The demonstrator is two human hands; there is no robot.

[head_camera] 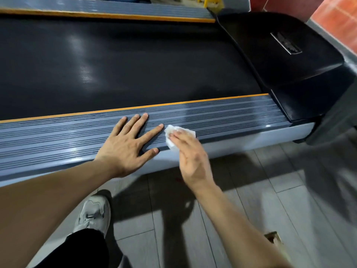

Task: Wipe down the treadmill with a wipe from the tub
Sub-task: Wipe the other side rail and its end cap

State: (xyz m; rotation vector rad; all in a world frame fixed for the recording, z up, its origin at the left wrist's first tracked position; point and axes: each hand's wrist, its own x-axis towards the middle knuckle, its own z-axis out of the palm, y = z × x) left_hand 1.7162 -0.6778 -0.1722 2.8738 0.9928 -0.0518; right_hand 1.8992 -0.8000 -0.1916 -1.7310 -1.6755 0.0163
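The treadmill stretches across the view, with a black belt (119,64) and a grey ribbed side rail (231,115) edged in orange on the near side. My left hand (125,144) lies flat on that rail, fingers spread, holding nothing. Just to its right, my right hand (191,155) presses a white wipe (173,132) onto the rail, fingers on top of the wipe. The wipe is crumpled and partly hidden under my fingers. The tub is not in view.
The black motor cover (289,60) closes off the treadmill's right end. A second grey rail (116,8) runs along the far side of the belt. Below the near rail lies a grey plank floor (241,190), with my shoe (94,213) on it.
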